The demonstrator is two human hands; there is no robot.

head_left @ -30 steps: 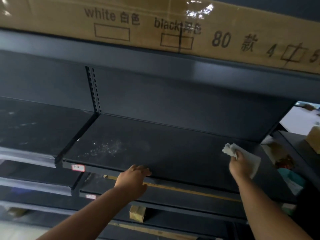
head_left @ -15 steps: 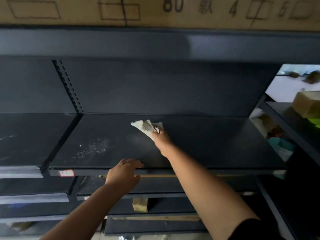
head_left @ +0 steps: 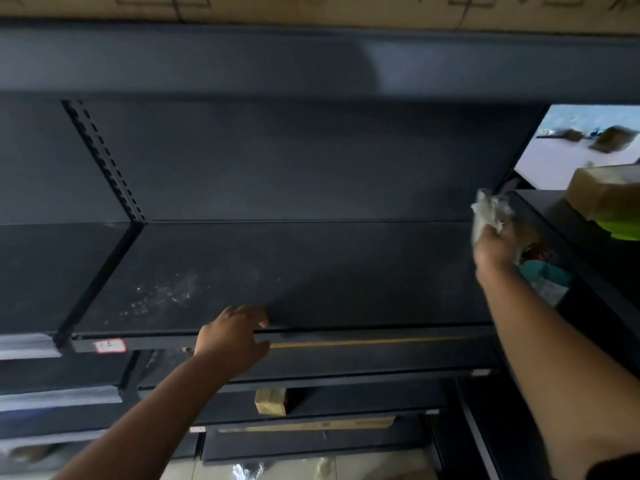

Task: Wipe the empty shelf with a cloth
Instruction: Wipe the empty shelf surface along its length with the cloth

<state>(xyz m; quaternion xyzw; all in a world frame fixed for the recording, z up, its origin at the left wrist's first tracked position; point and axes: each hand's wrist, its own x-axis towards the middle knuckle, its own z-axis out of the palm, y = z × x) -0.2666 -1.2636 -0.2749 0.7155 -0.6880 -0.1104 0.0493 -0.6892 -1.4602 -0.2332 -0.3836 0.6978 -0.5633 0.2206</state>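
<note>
Our right hand point(head_left: 493, 249) is closed around the crumpled white cloth point(head_left: 488, 213), and it is at the far right end of the shelf point(head_left: 346, 271), near the back corner. The cloth comes out above the fingers, toward the back wall point(head_left: 311, 161). We cannot tell if it touches the board now or is a little lifted, because this part is blurred.

Our left hand point(head_left: 233, 336) lies on the front edge of the same shelf, a little left of the middle. Its fingers are loosely spread over the lip and it holds nothing; we think it only steadies us.

The shelf is a long dark board and its long axis goes left to right in front of us. From the right hand almost all of it lies to the left. A patch of pale dust point(head_left: 162, 294) is on the left part of the board, well apart from the cloth and just behind and left of the left hand. So the left hand is nearer to the dust, but the cloth is in the right hand.

In our judgement the next stroke should go leftward along the long axis, from the right end toward the dust. The right part looks more even, so we judge the wiping as partly done.
</note>
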